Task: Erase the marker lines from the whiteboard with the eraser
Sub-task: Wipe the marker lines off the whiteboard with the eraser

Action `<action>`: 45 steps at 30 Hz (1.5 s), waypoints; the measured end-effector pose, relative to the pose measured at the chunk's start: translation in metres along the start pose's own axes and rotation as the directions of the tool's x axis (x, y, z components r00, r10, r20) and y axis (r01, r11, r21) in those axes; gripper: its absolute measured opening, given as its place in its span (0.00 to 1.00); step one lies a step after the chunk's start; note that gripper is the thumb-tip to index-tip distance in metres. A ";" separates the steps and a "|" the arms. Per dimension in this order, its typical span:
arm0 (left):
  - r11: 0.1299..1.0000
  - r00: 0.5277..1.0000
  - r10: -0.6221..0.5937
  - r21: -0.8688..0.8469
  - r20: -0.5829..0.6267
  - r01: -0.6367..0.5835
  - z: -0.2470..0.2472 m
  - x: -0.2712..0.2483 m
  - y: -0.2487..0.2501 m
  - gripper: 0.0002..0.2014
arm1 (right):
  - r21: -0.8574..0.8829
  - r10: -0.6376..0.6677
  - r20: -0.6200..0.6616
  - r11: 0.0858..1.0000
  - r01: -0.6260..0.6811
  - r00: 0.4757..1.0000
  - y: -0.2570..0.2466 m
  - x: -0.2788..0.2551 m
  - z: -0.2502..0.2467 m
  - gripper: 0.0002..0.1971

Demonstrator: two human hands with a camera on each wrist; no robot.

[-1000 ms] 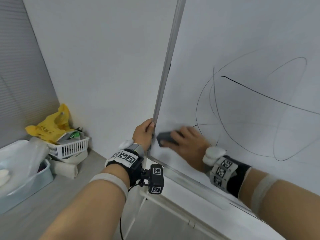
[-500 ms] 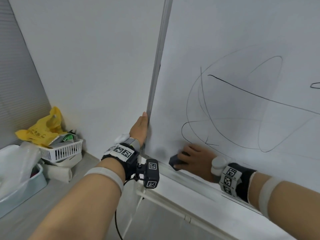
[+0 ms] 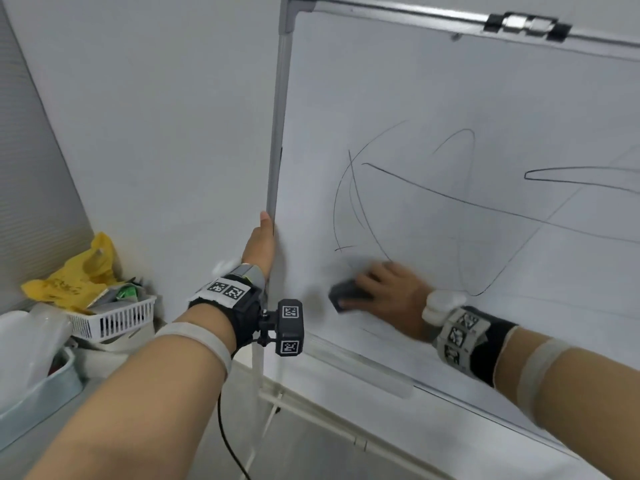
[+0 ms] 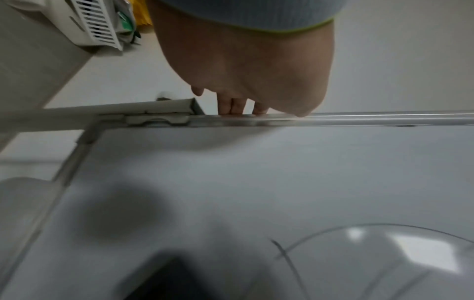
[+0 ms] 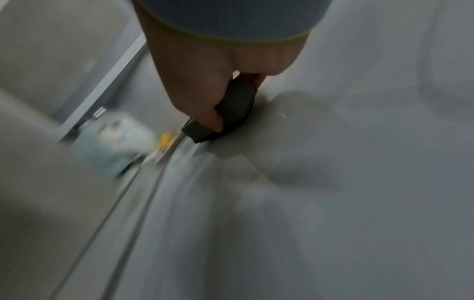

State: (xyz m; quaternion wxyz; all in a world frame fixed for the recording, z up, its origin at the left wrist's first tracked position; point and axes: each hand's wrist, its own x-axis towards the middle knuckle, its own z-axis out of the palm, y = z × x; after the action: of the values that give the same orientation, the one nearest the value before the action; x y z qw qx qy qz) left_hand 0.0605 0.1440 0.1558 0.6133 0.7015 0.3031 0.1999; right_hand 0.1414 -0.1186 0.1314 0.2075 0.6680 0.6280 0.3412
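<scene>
My right hand (image 3: 388, 296) grips the dark eraser (image 3: 348, 294) and presses it flat on the whiteboard (image 3: 450, 81), low down near the left corner, while my left hand (image 3: 260, 244) holds the board's left frame (image 3: 278, 133) with fingers curled behind it. If I let that hold slacken, a hard stroke could rock the board on its stand (it looks light). Sweeping too far left risks knocking the eraser against the frame or my own thumb; too low, and it catches the tray (image 3: 363, 367). The marker lines (image 3: 450, 199) lie up and to the right, where the board is open, so I judge that direction safest.
</scene>
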 end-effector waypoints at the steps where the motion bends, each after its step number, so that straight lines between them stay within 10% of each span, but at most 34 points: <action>1: 0.999 1.000 0.015 -0.028 -0.010 -0.015 0.000 0.000 0.014 0.39 | 0.000 0.105 -0.090 0.994 -0.105 0.990 0.019 0.018 -0.016 0.35; 4: 0.991 0.996 0.085 -0.098 -0.039 -0.088 -0.004 0.003 0.057 0.41 | 0.103 0.471 -0.361 0.878 -0.468 0.805 0.080 0.071 -0.075 0.36; 7: 0.978 0.991 0.120 -0.165 -0.065 -0.129 -0.008 0.012 0.087 0.42 | 0.187 0.576 -0.491 0.802 -0.567 0.653 0.097 0.088 -0.091 0.36; 11: 0.969 0.973 0.207 -0.114 -0.107 -0.219 -0.006 0.015 0.084 0.29 | 0.000 0.211 -0.287 0.975 -0.221 0.934 0.029 0.060 -0.025 0.33; 13: 0.962 0.963 0.243 -0.097 -0.114 -0.255 -0.003 0.015 0.071 0.23 | -0.093 -0.001 -0.130 0.996 -0.011 0.992 -0.003 0.038 0.002 0.28; 17: 0.965 0.969 0.205 -0.135 -0.137 -0.224 0.002 0.021 0.060 0.13 | -0.032 0.086 -0.248 0.995 -0.097 0.965 0.023 0.058 -0.015 0.33; 23: 0.967 0.970 0.204 -0.125 -0.128 -0.220 0.004 0.021 0.064 0.15 | 0.144 0.588 -0.479 0.785 -0.603 0.651 0.082 0.107 -0.079 0.36; 28: 0.962 0.972 0.194 -0.169 -0.132 -0.215 0.005 0.026 0.061 0.13 | -0.010 0.234 -0.214 0.970 -0.241 0.948 0.002 0.056 -0.001 0.32; 33: 0.962 0.975 0.175 -0.189 -0.135 -0.199 0.009 0.024 0.063 0.13 | -0.029 0.162 -0.143 0.985 -0.168 0.976 0.004 0.025 0.006 0.36; 35: 0.962 0.973 0.170 -0.189 -0.156 -0.198 0.010 0.023 0.064 0.16 | -0.020 0.313 -0.281 0.943 -0.332 0.907 0.040 0.043 -0.026 0.38; 39: 0.964 0.964 0.174 -0.163 -0.201 -0.209 0.015 0.024 0.071 0.18 | 0.169 0.636 -0.538 0.725 -0.668 0.553 0.110 0.057 -0.088 0.31; 41: 0.970 0.961 0.175 -0.131 -0.214 -0.205 0.017 0.024 0.077 0.21 | 0.228 0.698 -0.553 0.652 -0.723 0.455 0.108 0.054 -0.090 0.30; 43: 0.975 0.960 0.160 -0.112 -0.231 -0.190 0.016 0.023 0.081 0.23 | 0.187 0.658 -0.507 0.715 -0.674 0.557 0.080 0.049 -0.067 0.35; 45: 0.980 0.959 0.137 -0.104 -0.247 -0.167 0.015 0.022 0.087 0.24 | 0.067 0.475 -0.325 0.874 -0.481 0.818 0.046 0.035 -0.034 0.43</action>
State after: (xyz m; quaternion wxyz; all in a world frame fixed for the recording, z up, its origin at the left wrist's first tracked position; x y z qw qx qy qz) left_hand 0.1019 0.1418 0.2370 0.5973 0.6543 0.3067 0.3479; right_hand 0.1484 -0.0951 0.1937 0.0127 0.7350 0.4630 0.4951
